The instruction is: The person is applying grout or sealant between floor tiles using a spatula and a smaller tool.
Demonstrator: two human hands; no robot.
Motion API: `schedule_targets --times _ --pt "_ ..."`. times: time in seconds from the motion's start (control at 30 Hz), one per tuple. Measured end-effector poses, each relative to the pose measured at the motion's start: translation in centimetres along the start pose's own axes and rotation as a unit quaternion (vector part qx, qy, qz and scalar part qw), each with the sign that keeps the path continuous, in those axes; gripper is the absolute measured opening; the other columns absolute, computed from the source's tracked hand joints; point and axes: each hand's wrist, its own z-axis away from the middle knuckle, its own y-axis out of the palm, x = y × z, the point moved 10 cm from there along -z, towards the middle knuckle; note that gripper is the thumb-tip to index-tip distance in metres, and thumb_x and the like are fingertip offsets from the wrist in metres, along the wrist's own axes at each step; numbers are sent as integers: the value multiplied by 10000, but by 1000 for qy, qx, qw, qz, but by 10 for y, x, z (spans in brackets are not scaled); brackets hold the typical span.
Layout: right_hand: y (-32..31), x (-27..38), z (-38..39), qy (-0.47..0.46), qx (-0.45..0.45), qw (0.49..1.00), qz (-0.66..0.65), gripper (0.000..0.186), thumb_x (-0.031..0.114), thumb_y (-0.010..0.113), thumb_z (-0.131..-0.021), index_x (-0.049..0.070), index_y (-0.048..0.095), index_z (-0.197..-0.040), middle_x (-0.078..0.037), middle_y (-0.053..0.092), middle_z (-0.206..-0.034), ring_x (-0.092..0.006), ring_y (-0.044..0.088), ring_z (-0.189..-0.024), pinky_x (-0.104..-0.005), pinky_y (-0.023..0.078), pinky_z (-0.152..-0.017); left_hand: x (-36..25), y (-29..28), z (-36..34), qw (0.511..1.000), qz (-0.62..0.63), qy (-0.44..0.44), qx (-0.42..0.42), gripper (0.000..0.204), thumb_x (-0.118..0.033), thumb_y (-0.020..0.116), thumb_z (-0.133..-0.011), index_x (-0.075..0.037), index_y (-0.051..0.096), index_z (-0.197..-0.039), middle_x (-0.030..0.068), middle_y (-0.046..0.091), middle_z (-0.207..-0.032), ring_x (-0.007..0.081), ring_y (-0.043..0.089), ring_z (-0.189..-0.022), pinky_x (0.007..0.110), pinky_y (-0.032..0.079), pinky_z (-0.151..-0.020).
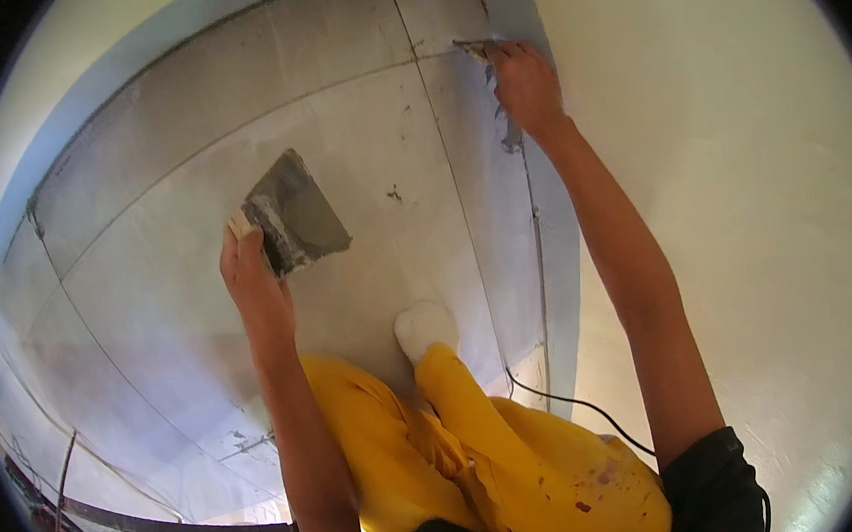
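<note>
Paste point(510, 139) along the floor point(355, 122)'s right edge

The scraper point(472, 49) is at the floor's right edge, near the far right corner, its grip closed in the right hand point(529, 88). The left hand, point(250, 260) fingers wrapped round the handle, has a wide blade point(312, 210) out over mid-floor, grey residue on its face. To work well, I'd keep the scraper low and firm along the seam point(535, 217), pressing paste in rather than smearing it over — and hold the blade close, to catch drips. Nearer, a socked foot point(426, 329) rests on the floor; a cable point(597, 410) trails by the right edge. No brand, label or writing can be read.
</note>
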Motion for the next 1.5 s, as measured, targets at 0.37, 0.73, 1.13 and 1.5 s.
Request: schedule_targets --times 0.37,0.73,1.13,1.5 --pt "8 24 115 11 148 989 18 168 26 527 -691 -2 614 -832 -166 606 -832 -316 572 -790 -419 479 -698 -1 6 -1 996 84 -26 19 202 -139 411 -871 -41 534 -996 10 540 -905 72 495 -797 225 416 -685" --pt "-118 103 122 113 -2 913 -391 280 10 610 -704 34 627 -983 -124 581 -1078 -274 592 -885 -340 500 -732 10 61 52 778 -495 368 120 355 -92 642 -713 -45 524 -1044 94 554 -985 250 545 -912 370 432 -784" --pt "-132 110 101 -65 22 964 -258 454 -83 600 -612 140 635 -1006 -27 563 -1141 -241 493 -1029 -407 426 -841 36 55 28 961 -252 79 88 241 -137 454 -852 18 515 -1025 92 565 -912 181 559 -878 311 455 -805" --pt "-76 13 139 151 222 923 -275 211 -8 504 -783 45 626 -945 -150 626 -833 -295 596 -712 -367 481 -677 14 13 2 994 68 -69 44 297 -203 462 -872 2 494 -1085 115 512 -1056 226 492 -968 368 385 -877"
